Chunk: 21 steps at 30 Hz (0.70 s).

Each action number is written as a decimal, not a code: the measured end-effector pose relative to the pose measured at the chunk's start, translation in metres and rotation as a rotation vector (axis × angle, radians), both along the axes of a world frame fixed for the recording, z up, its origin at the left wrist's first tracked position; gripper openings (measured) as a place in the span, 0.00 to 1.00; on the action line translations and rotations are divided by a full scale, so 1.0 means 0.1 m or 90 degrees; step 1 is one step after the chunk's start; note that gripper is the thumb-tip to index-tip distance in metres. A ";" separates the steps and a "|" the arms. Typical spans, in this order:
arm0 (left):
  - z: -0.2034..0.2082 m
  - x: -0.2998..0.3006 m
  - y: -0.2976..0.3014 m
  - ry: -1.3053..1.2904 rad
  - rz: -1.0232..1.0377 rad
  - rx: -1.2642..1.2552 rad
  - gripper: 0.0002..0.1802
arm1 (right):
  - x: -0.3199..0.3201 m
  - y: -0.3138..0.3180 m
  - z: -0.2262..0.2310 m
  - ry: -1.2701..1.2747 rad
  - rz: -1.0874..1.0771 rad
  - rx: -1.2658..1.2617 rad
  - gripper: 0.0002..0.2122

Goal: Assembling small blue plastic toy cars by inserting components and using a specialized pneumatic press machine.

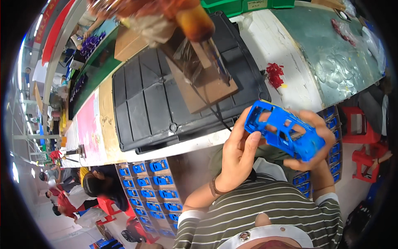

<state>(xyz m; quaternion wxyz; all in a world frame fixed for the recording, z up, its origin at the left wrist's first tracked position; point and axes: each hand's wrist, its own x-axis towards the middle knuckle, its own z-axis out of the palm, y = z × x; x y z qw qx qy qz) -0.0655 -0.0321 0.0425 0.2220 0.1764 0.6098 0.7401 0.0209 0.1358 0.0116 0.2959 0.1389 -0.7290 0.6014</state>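
Observation:
A blue plastic toy car body (286, 132) with open window holes is held up in front of my chest, tilted. Its left end sits in my left hand (240, 151), thumb on the near side and fingers behind. Around the other end curl the fingers of my right hand (317, 141). Beyond the car, on the white worktop, lies a small heap of red plastic pieces (275, 74). A large black lidded crate (145, 99) stands to the left of it on the table.
On the crate rest a brown board (207, 93) and a dark stand, partly behind a blurred bagged item (166, 18). Trays of blue car bodies (159, 180) flank me on both sides. Red stools (358, 126) stand at right; people (99, 182) sit at left.

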 end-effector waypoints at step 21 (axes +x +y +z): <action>-0.01 0.27 -1.35 0.558 0.012 -0.053 0.27 | 0.03 -0.80 -0.38 -0.434 0.001 -0.032 0.34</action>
